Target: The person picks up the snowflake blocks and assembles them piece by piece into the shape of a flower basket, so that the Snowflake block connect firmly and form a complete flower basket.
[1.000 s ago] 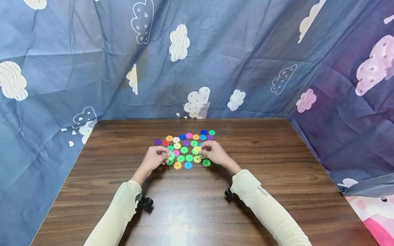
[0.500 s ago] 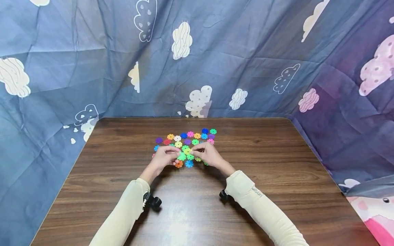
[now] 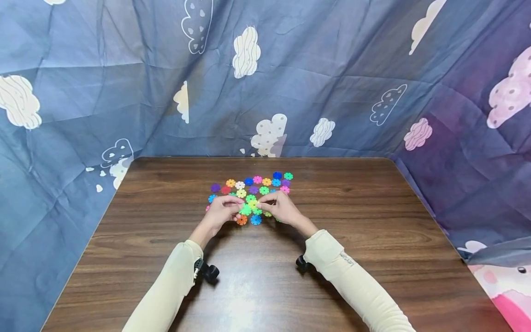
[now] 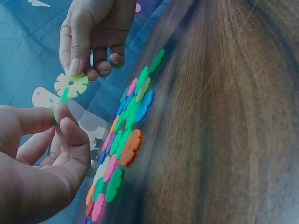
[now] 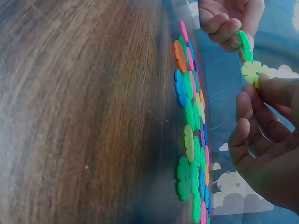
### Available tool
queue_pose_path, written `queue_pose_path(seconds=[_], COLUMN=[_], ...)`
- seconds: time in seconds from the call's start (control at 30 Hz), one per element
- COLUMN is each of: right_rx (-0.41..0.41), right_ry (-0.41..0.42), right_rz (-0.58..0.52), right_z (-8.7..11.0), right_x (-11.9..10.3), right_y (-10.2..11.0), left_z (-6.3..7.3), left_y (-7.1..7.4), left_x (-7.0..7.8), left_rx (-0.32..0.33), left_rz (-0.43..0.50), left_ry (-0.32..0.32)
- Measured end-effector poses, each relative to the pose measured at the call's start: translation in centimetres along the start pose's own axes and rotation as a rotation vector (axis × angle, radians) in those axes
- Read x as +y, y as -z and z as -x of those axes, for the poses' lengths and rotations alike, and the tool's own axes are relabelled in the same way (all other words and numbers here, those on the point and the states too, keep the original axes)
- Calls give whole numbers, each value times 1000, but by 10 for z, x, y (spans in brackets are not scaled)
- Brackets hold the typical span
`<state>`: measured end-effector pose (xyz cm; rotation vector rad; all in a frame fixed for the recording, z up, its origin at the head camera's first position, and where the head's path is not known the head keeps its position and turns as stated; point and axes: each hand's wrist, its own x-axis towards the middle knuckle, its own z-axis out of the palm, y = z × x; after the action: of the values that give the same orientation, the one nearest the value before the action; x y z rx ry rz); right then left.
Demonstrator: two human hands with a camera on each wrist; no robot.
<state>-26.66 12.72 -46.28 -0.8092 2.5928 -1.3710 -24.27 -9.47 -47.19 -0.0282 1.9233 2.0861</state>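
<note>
My left hand (image 3: 221,213) pinches a green notched plastic disc (image 5: 245,45) between thumb and forefinger. A yellow notched disc (image 4: 71,86) is pinched by my right hand (image 3: 283,207). Both are held up over the scattered discs, and their edges meet at the notches, with the green one turned at an angle to the yellow one. In the left wrist view the green disc shows nearly edge-on and is mostly hidden by fingers. Below the hands lie an orange disc (image 3: 242,220) and a blue disc (image 3: 256,219).
Several flower-shaped discs in many colours lie flat across the brown wooden table (image 3: 265,286), among them a white one (image 3: 240,185) and a purple one (image 3: 215,187). Behind the table's far edge hangs a blue cloud-patterned cloth (image 3: 290,92).
A second ago the two discs were apart. My left hand has moved right and my right hand left, bringing green and yellow together; in the last half second they barely moved.
</note>
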Motion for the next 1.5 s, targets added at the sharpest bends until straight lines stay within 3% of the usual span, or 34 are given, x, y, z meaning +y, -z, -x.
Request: queue_pose_path(seconds=[0.37,0.6,0.83,1.1,1.33,1.5], right_rx=[-5,54,164,197,221,215], right_ry=[-22,-22,-49,-51,-66,-70], right_rz=[-28,-41,-59,-128,-93,-22], right_z=[3,3,6,8,5,2], right_x=[-1,-2,-7,-9,-16,-16], right_y=[-1,-4,-15,-22,-24,-21], left_z=[2,2,2,0,-1,-4], left_y=[-5,-9,-13,-15,-19,-15], left_x=[2,5,6,9,14,9], left_rx=[23,26,80,101,156,126], left_rz=[25,45,149,280,327,286], left_ry=[38,53,81,174,161,146])
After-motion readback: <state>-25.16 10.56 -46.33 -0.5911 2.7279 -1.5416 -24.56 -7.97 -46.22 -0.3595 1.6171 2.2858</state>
